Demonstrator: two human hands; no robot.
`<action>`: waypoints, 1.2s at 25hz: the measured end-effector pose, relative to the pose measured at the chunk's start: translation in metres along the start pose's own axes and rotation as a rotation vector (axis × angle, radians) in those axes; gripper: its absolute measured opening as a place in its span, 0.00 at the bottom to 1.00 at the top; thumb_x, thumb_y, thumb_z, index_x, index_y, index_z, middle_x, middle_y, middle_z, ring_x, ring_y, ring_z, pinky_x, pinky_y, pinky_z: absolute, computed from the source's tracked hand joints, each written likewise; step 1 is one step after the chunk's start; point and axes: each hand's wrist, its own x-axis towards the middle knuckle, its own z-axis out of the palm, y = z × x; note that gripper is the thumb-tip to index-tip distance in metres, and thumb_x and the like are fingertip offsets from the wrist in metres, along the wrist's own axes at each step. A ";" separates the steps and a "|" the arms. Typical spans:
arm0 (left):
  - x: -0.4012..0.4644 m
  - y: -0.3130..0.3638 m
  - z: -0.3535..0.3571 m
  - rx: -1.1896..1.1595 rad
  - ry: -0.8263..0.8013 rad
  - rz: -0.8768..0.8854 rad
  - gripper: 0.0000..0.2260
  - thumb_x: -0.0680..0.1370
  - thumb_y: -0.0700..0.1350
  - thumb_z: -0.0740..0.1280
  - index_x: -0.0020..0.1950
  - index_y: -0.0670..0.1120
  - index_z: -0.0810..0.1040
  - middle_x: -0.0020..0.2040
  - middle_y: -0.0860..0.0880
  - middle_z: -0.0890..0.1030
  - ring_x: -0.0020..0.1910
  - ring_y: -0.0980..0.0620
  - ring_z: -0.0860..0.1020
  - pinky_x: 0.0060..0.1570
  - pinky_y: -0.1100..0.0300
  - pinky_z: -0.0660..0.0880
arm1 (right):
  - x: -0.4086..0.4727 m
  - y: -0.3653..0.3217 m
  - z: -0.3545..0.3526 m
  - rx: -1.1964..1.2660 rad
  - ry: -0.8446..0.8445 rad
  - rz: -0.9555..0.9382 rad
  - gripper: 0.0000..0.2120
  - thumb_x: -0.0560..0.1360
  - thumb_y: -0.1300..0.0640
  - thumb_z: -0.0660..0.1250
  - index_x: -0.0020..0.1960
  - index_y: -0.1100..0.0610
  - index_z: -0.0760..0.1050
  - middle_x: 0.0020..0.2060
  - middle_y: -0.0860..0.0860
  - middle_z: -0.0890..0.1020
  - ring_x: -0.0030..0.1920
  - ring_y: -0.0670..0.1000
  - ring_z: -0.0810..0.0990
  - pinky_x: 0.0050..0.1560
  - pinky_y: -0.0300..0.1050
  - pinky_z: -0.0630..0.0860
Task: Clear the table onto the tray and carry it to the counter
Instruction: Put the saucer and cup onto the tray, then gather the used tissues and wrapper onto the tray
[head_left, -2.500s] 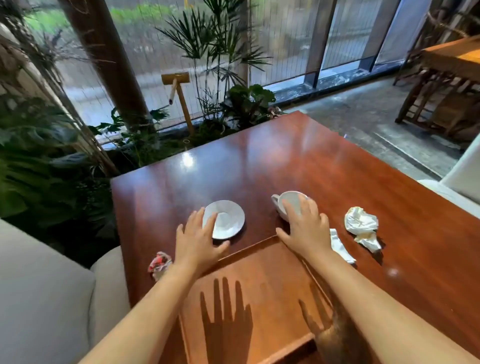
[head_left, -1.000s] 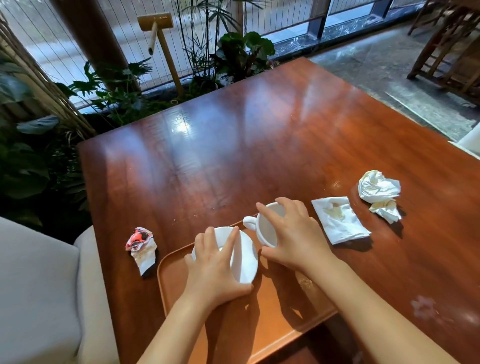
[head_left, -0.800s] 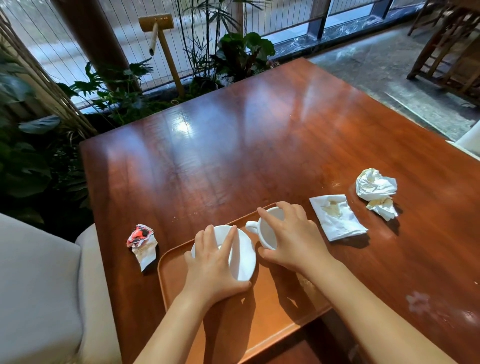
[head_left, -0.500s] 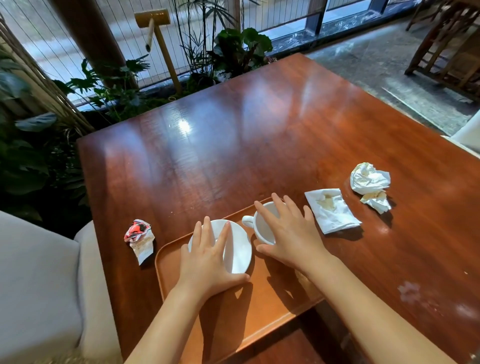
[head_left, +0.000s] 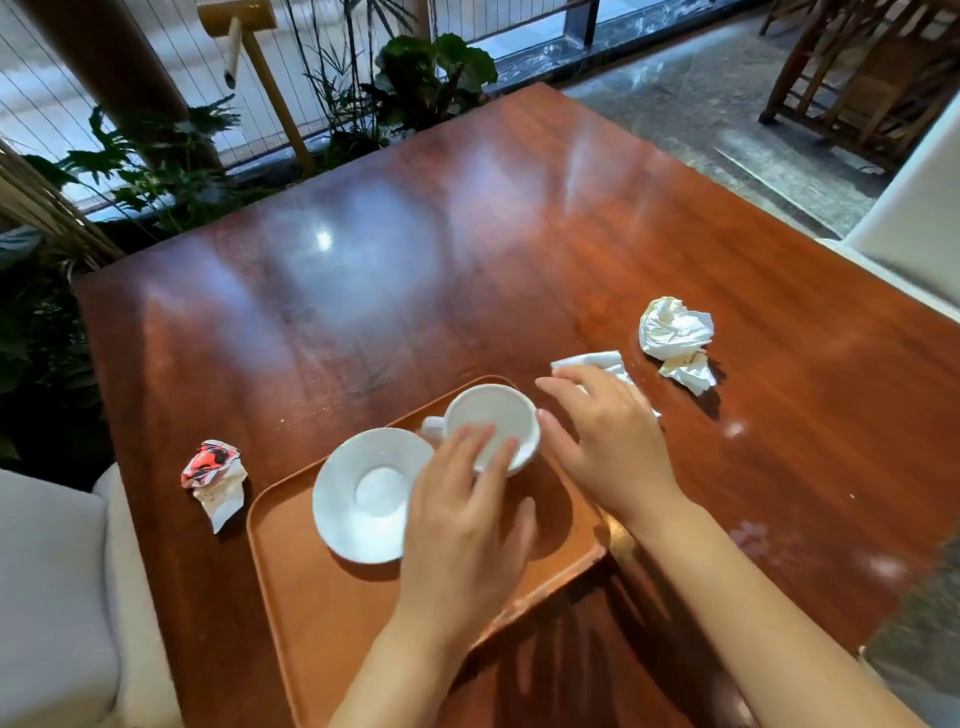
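Note:
A brown tray (head_left: 332, 613) lies at the near edge of the red-brown table (head_left: 415, 249). On it sit a white saucer (head_left: 363, 493) and, to its right, a white cup (head_left: 493, 421) with its handle pointing left. My left hand (head_left: 467, 525) hovers over the cup's near rim, fingers spread, holding nothing. Just right of the cup, my right hand (head_left: 608, 447) is open and partly covers a flat white napkin (head_left: 597, 364) on the table. A crumpled white napkin (head_left: 675, 338) lies further right. A red-and-white crumpled wrapper (head_left: 215, 478) sits left of the tray.
Grey seat cushions (head_left: 57, 597) flank the table on the left and a white seat (head_left: 914, 228) on the right. Plants (head_left: 426, 78) and a window line the far side. Wooden chairs (head_left: 857, 78) stand at the back right on the stone floor.
Both hands set the saucer and cup on the tray and let go. My left hand moved right toward the cup; my right hand moved right onto the flat napkin.

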 end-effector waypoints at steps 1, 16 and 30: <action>0.002 0.014 0.010 -0.044 0.014 0.062 0.17 0.70 0.43 0.66 0.59 0.42 0.77 0.59 0.42 0.79 0.59 0.44 0.76 0.56 0.51 0.74 | 0.000 0.010 -0.004 -0.020 0.049 0.016 0.16 0.71 0.51 0.60 0.52 0.56 0.79 0.48 0.55 0.83 0.48 0.58 0.81 0.48 0.51 0.76; 0.066 0.034 0.144 0.215 -0.525 0.019 0.20 0.78 0.40 0.58 0.70 0.48 0.65 0.75 0.41 0.60 0.74 0.41 0.56 0.69 0.41 0.59 | 0.054 0.182 0.002 -0.220 -0.476 0.134 0.30 0.74 0.62 0.66 0.72 0.48 0.61 0.76 0.52 0.56 0.74 0.57 0.57 0.67 0.50 0.65; 0.041 0.050 0.107 -0.199 -0.163 0.017 0.10 0.77 0.41 0.61 0.54 0.41 0.79 0.57 0.54 0.79 0.59 0.63 0.69 0.56 0.78 0.66 | 0.013 0.140 0.007 0.028 0.017 0.213 0.21 0.67 0.71 0.69 0.58 0.58 0.78 0.52 0.61 0.80 0.53 0.65 0.76 0.55 0.55 0.72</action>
